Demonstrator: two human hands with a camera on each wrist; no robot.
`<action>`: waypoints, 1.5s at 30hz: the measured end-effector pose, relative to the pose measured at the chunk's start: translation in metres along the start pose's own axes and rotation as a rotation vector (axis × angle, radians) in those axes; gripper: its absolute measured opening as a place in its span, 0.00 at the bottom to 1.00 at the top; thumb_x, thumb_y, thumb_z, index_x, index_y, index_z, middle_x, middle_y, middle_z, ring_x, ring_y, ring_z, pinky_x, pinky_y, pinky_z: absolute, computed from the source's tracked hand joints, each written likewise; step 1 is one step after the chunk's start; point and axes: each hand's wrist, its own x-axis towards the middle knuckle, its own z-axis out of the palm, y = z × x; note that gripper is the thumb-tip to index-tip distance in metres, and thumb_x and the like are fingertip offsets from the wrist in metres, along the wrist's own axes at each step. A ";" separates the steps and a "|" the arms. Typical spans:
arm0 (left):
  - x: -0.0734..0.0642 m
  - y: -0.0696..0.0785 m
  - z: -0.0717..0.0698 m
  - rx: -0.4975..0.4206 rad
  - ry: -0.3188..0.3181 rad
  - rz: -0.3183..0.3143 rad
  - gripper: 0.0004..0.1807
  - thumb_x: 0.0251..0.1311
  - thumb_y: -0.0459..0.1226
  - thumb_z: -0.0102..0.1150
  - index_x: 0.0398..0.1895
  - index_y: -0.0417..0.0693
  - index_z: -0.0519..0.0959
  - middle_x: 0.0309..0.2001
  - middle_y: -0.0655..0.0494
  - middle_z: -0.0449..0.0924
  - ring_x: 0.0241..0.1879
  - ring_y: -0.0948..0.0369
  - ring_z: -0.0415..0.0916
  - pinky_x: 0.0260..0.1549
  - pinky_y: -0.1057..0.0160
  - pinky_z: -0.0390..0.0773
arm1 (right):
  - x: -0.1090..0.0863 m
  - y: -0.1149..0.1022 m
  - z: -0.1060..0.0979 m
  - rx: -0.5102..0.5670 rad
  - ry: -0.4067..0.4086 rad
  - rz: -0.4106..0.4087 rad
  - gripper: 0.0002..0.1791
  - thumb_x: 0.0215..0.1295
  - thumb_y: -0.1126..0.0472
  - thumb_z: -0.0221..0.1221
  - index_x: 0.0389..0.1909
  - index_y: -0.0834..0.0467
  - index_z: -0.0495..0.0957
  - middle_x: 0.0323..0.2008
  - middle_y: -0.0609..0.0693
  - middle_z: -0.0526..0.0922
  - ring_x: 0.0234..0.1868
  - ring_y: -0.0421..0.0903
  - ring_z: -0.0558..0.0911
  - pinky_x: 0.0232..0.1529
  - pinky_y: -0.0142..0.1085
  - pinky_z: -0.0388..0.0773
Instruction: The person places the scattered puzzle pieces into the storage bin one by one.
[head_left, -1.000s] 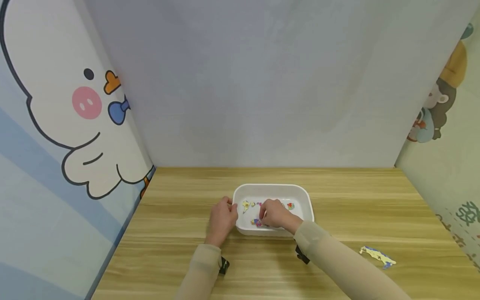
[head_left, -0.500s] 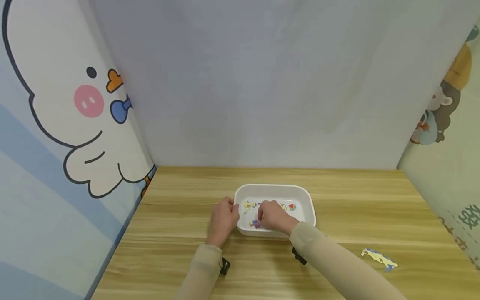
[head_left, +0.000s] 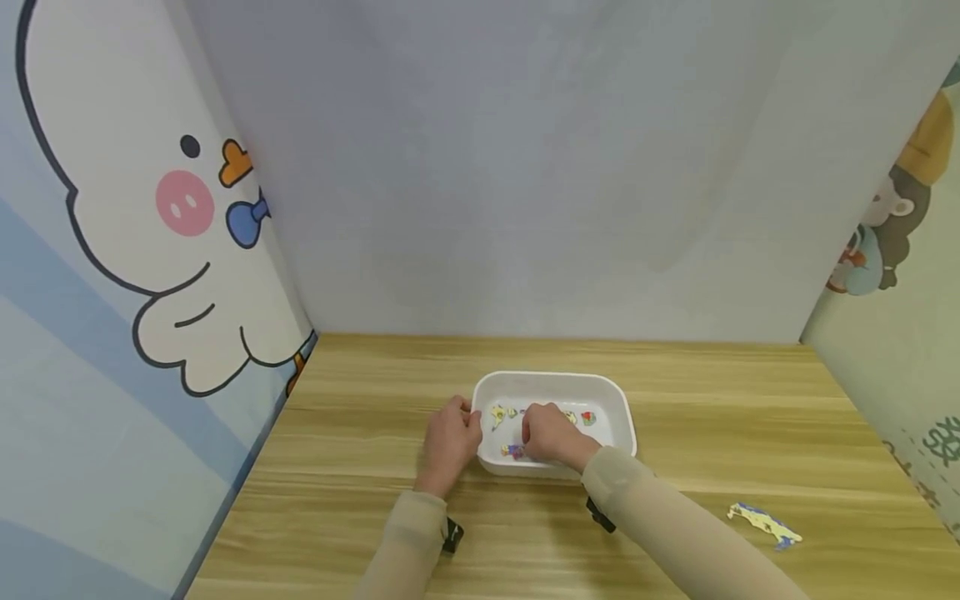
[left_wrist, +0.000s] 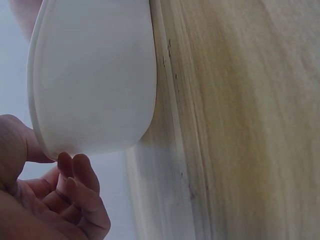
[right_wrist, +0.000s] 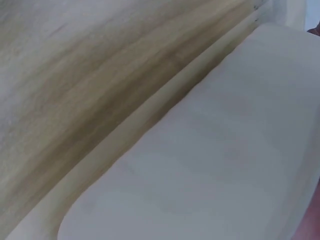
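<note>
A white rectangular tray (head_left: 617, 410) with rounded corners stands on the wooden table. My left hand (head_left: 452, 443) grips its left rim; the left wrist view has the thumb over the edge and curled fingers against the outside wall. Inside the tray, my right hand (head_left: 553, 437) reaches down to the floor with bent fingers. Its fingertips are hidden, so I cannot tell whether they hold anything. Small flat colourful pieces lie around it: a yellow piece (head_left: 498, 416) at left, a red and green piece (head_left: 588, 417) at right and a multicoloured piece (head_left: 513, 451) in front.
To the right on the table (head_left: 697, 400) lies an irregular yellow and blue strip (head_left: 765, 525). A grey-white backdrop (head_left: 555, 167) rises behind the table. Cartoon-printed walls (head_left: 105, 192) flank both sides. A black device (head_left: 452, 535) is strapped at each wrist.
The whole scene shifts slightly right and down as the head view moves. My right hand makes only small movements over the tray floor; the left keeps its grip on the rim.
</note>
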 end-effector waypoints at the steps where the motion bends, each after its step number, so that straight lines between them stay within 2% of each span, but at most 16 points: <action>1: 0.000 0.000 0.001 -0.001 -0.005 -0.001 0.10 0.60 0.40 0.56 0.39 0.43 0.77 0.31 0.50 0.84 0.28 0.61 0.79 0.22 0.66 0.75 | -0.001 0.001 -0.001 0.005 0.000 0.010 0.06 0.41 0.69 0.63 0.19 0.55 0.79 0.22 0.46 0.78 0.28 0.45 0.74 0.33 0.37 0.74; 4: 0.000 0.002 0.003 0.000 -0.015 -0.004 0.10 0.61 0.40 0.55 0.39 0.43 0.76 0.31 0.51 0.84 0.28 0.61 0.78 0.23 0.66 0.75 | -0.005 0.003 -0.008 0.007 0.012 0.021 0.05 0.43 0.68 0.63 0.21 0.56 0.80 0.24 0.47 0.79 0.29 0.46 0.74 0.33 0.37 0.73; 8: 0.000 0.005 0.005 0.002 -0.006 0.000 0.09 0.61 0.39 0.55 0.39 0.43 0.76 0.30 0.51 0.83 0.27 0.61 0.77 0.24 0.65 0.75 | -0.013 0.005 -0.022 -0.015 0.059 -0.004 0.04 0.44 0.67 0.63 0.24 0.57 0.82 0.28 0.48 0.82 0.28 0.45 0.75 0.29 0.36 0.74; 16: 0.001 0.003 0.009 0.024 -0.006 -0.009 0.08 0.60 0.39 0.56 0.37 0.44 0.76 0.30 0.51 0.83 0.28 0.60 0.77 0.26 0.63 0.76 | -0.036 0.013 -0.041 -0.045 0.102 -0.043 0.04 0.49 0.64 0.65 0.28 0.58 0.82 0.25 0.46 0.81 0.27 0.42 0.75 0.32 0.37 0.75; 20: 0.000 0.005 0.009 0.021 -0.016 -0.024 0.09 0.60 0.39 0.56 0.38 0.44 0.76 0.30 0.51 0.82 0.28 0.60 0.77 0.25 0.63 0.75 | -0.051 0.019 -0.052 -0.043 0.159 -0.096 0.06 0.52 0.63 0.64 0.31 0.59 0.83 0.27 0.46 0.81 0.28 0.41 0.76 0.33 0.37 0.75; 26: -0.001 0.004 0.009 0.024 -0.018 -0.031 0.09 0.61 0.40 0.55 0.40 0.44 0.76 0.31 0.51 0.82 0.27 0.61 0.76 0.23 0.66 0.74 | -0.077 0.028 -0.072 -0.067 0.275 -0.166 0.06 0.51 0.63 0.65 0.31 0.59 0.82 0.27 0.48 0.83 0.29 0.43 0.79 0.32 0.37 0.76; 29: 0.000 0.003 0.010 0.025 -0.015 -0.030 0.09 0.61 0.39 0.55 0.40 0.43 0.76 0.30 0.52 0.82 0.27 0.61 0.76 0.24 0.65 0.75 | -0.090 0.034 -0.083 -0.080 0.300 -0.156 0.06 0.51 0.63 0.65 0.31 0.58 0.82 0.27 0.48 0.83 0.29 0.43 0.80 0.32 0.37 0.75; 34: 0.002 0.001 0.007 0.047 -0.020 -0.031 0.10 0.62 0.40 0.55 0.40 0.44 0.76 0.32 0.52 0.82 0.29 0.60 0.77 0.27 0.63 0.75 | -0.108 0.053 -0.094 -0.065 0.296 -0.118 0.07 0.52 0.62 0.64 0.33 0.59 0.82 0.29 0.49 0.83 0.30 0.44 0.80 0.32 0.37 0.76; 38: 0.002 0.002 0.004 0.046 -0.007 -0.018 0.10 0.61 0.40 0.55 0.39 0.43 0.76 0.31 0.51 0.82 0.29 0.59 0.77 0.27 0.62 0.76 | -0.117 0.074 -0.093 -0.057 0.290 -0.094 0.07 0.52 0.64 0.64 0.33 0.60 0.82 0.29 0.49 0.83 0.30 0.44 0.80 0.31 0.37 0.77; 45: 0.002 0.004 0.002 0.012 -0.023 -0.008 0.11 0.61 0.40 0.55 0.40 0.41 0.76 0.32 0.49 0.82 0.29 0.58 0.77 0.26 0.63 0.76 | -0.132 0.103 -0.090 -0.146 0.273 -0.057 0.08 0.50 0.64 0.66 0.32 0.60 0.81 0.29 0.52 0.83 0.31 0.47 0.81 0.31 0.41 0.78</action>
